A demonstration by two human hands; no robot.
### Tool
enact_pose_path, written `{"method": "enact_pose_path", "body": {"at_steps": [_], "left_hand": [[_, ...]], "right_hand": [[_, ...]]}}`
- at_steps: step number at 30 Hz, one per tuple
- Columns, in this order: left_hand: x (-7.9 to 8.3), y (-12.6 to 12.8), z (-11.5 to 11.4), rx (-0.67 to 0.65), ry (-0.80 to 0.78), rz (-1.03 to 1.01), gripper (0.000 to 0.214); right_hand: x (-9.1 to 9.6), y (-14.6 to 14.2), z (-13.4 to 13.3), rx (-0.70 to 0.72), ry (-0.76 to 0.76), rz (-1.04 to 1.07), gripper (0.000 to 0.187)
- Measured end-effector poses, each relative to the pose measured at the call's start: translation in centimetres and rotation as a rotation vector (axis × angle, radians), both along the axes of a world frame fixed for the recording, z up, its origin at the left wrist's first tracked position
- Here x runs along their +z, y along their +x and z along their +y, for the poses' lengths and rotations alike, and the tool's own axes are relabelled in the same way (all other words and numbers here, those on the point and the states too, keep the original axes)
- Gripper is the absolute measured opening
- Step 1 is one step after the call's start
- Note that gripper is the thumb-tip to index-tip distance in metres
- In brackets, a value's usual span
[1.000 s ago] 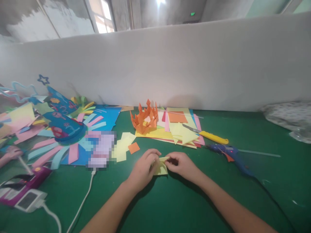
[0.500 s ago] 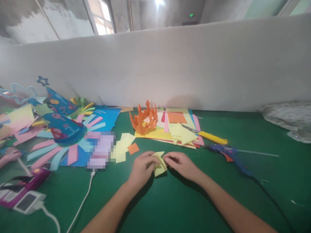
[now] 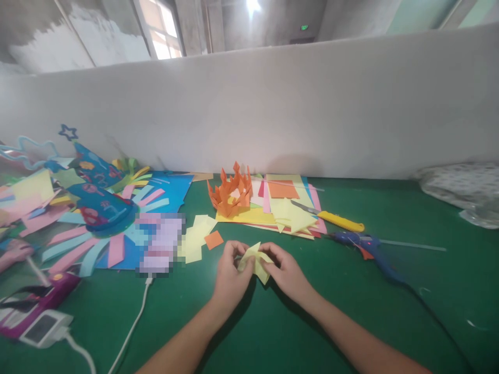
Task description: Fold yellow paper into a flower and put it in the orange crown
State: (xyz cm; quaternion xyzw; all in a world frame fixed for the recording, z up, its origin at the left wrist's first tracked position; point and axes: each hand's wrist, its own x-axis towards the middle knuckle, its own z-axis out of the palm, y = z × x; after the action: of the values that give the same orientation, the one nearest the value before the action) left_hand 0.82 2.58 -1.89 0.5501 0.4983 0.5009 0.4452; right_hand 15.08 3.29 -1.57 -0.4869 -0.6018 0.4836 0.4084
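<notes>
A small pale yellow folded paper [image 3: 256,262] is held just above the green table [image 3: 273,332], pinched from both sides. My left hand [image 3: 229,274] grips its left edge with fingers curled. My right hand [image 3: 285,270] pinches its right edge, thumb on top. Behind the hands stands an orange folded paper crown [image 3: 231,194] on a stack of coloured paper sheets [image 3: 286,208]. Loose yellow squares [image 3: 197,235] and an orange square [image 3: 214,239] lie to the left of my hands.
A yellow-handled knife [image 3: 335,220] and a blue glue gun [image 3: 370,248] lie at the right. Blue, pink and yellow paper crafts [image 3: 97,208] fill the left. A purple glue gun [image 3: 42,298], a white plug and cable [image 3: 130,324] sit near left. A white partition [image 3: 273,114] backs the table.
The yellow paper has been lifted off the table and turned between both hands; it lay flatter on the table a second ago. My hands have drawn closer together.
</notes>
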Motion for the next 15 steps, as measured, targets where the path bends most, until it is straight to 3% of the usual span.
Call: {"method": "enact_pose_path", "body": {"at_steps": [15], "left_hand": [[0.27,0.43,-0.53,-0.026,0.036,-0.004,0.024]], "right_hand": [[0.37,-0.1,-0.53,-0.039,0.102,0.062,0.008]]}}
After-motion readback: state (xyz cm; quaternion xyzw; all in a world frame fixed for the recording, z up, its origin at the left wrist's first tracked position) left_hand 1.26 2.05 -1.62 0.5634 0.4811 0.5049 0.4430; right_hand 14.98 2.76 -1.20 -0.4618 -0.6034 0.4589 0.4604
